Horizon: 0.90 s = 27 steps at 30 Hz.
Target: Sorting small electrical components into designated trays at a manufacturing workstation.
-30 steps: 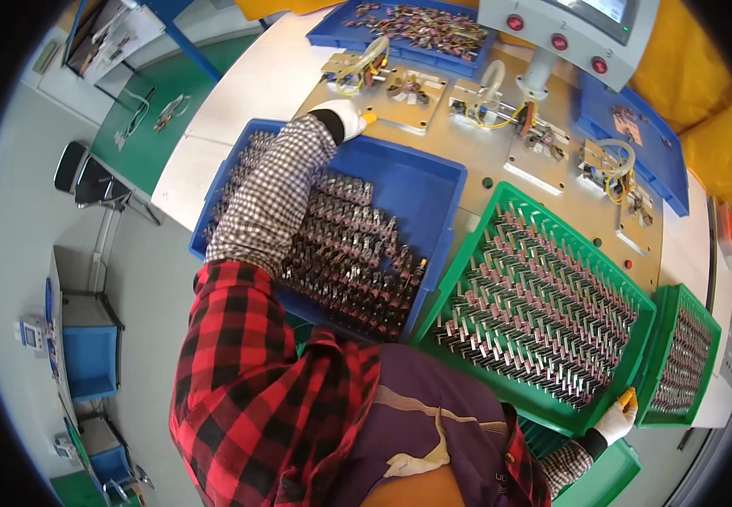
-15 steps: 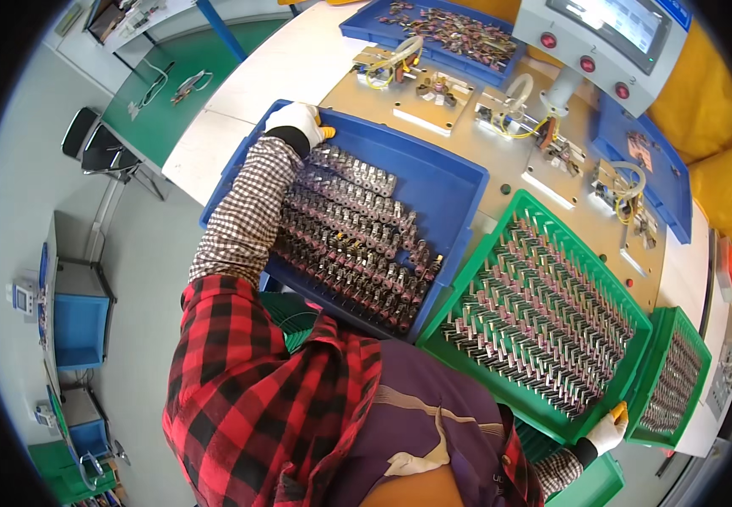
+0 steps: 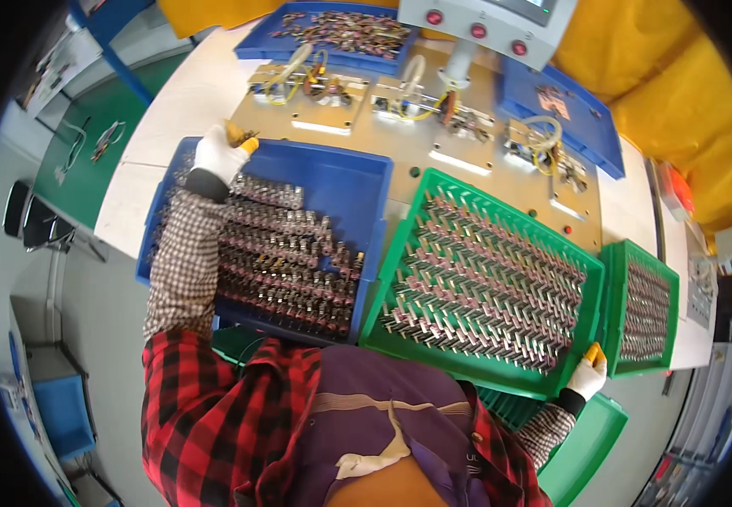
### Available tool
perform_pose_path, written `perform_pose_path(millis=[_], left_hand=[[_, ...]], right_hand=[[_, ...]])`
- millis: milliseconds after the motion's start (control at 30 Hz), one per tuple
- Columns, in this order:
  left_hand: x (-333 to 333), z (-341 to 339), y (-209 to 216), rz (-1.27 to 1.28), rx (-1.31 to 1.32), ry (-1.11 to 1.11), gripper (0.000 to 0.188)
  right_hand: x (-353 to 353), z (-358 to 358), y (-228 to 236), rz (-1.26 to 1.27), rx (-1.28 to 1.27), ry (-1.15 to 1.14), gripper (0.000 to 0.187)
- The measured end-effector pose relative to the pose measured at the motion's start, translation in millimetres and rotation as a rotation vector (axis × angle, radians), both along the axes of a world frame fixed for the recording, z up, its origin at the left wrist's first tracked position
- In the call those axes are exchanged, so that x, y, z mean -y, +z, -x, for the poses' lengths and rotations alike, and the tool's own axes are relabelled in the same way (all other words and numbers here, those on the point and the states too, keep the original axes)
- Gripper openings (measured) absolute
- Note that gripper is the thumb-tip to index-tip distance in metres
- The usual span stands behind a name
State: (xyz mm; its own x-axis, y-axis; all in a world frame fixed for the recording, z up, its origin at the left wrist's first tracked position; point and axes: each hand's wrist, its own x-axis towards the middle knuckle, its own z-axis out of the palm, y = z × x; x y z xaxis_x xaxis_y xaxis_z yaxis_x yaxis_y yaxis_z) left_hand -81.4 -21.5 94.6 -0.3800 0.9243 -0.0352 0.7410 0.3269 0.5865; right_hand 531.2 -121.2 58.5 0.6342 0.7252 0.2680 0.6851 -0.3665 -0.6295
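My left hand [image 3: 220, 154], in a white glove with yellow fingertips, is over the far rim of a blue tray [image 3: 345, 173]. Its fingers pinch a small dark metal part [image 3: 250, 135]. Rows of small metal-and-pink parts [image 3: 285, 245] fill much of that tray, and my forearm hides some of them. My right hand [image 3: 587, 375], gloved the same way, is closed beside the near right corner of a green tray [image 3: 501, 382]. What its fingers hold, if anything, is hidden. Slanted rows of pink parts with metal pins [image 3: 488, 283] stand in the green tray.
Behind the trays, several small fixtures with yellow tubes [image 3: 302, 84] sit on a metal plate [image 3: 366, 152]. A control box with red buttons [image 3: 488, 25] stands above them. Blue trays [image 3: 252, 46] lie farther back. A smaller green tray [image 3: 609, 338] is at the right.
The view has swung, so the bench appears farther left. My left hand stays near the blue tray's far rim, and a small dark part now shows at its fingertips. My right hand keeps its place.
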Motion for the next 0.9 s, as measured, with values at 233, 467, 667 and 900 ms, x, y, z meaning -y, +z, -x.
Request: perform_pose_path(millis=[233, 467, 667, 900], left_hand=[[19.9, -63.0, -0.5, -0.341, 1.039, -0.098, 0.021], [43.4, -145.8, 22.1, -0.041, 1.078, -0.336, 0.025], [55.8, -188.1, 5.3, 0.139, 1.377, -0.323, 0.03], [53.3, -189.5, -14.6, 0.048, 1.466, -0.425, 0.036]], right_hand=[[-9.9, 7.1, 21.0, -0.07, 0.565, -0.067, 0.017], [-63.1, 159.8, 56.4, -0.385, 0.098, 0.984, 0.027], [-60.9, 238.7, 59.4, -0.328, 0.518, 1.439, 0.026], [-75.9, 259.5, 55.5, -0.139, 0.912, 1.428, 0.023]])
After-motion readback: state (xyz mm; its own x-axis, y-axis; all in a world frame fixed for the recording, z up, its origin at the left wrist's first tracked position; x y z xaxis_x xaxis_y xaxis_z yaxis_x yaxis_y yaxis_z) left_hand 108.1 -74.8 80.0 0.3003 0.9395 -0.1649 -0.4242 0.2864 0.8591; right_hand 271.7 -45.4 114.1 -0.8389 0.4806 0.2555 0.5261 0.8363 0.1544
